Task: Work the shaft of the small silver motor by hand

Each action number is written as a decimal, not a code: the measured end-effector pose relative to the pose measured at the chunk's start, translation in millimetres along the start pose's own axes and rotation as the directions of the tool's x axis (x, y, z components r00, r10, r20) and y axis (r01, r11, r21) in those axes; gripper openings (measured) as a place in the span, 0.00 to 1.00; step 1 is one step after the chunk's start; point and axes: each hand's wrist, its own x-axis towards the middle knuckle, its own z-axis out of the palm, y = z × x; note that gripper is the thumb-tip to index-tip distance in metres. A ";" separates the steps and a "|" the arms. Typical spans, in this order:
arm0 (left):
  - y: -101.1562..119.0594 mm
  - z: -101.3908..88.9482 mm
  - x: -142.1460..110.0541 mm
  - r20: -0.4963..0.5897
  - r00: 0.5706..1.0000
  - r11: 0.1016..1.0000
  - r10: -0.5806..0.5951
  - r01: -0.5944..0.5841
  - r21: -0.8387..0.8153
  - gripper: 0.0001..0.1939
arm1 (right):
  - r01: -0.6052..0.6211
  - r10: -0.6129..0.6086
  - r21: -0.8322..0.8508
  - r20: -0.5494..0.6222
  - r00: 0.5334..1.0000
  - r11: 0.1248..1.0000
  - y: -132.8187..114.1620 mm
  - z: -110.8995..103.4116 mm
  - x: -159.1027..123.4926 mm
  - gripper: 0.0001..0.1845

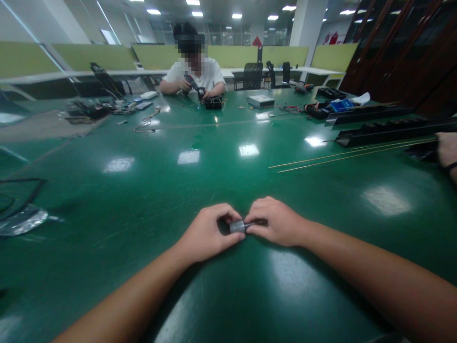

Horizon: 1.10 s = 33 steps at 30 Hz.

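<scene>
Near the front middle of the green table, my left hand (210, 231) pinches a short grey metal cylinder (237, 226) between thumb and fingers. A thin dark shaft (255, 222) runs from the cylinder's right end into my right hand (273, 223), whose thumb and fingers are closed around it. The cylinder lies roughly level, low over the tabletop. Whether it touches the table I cannot tell. The exact kind of this metal part is too small to make out, and my fingers hide some of the shaft.
Across the green table (160, 181), a person (194, 71) holds a dark tool over a black part. Thin rods (332, 157) and long black metal pieces (389, 131) lie at right, by another person's hand (447, 151). Clutter (93, 109) and a clear plastic bag (24, 221) are at left.
</scene>
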 end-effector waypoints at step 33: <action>1.4 0.4 -0.4 0.026 1.000 1.000 0.008 -0.008 0.019 0.09 | -0.114 0.114 -0.018 0.050 0.992 0.993 5.9 -24.3 -7.3 0.04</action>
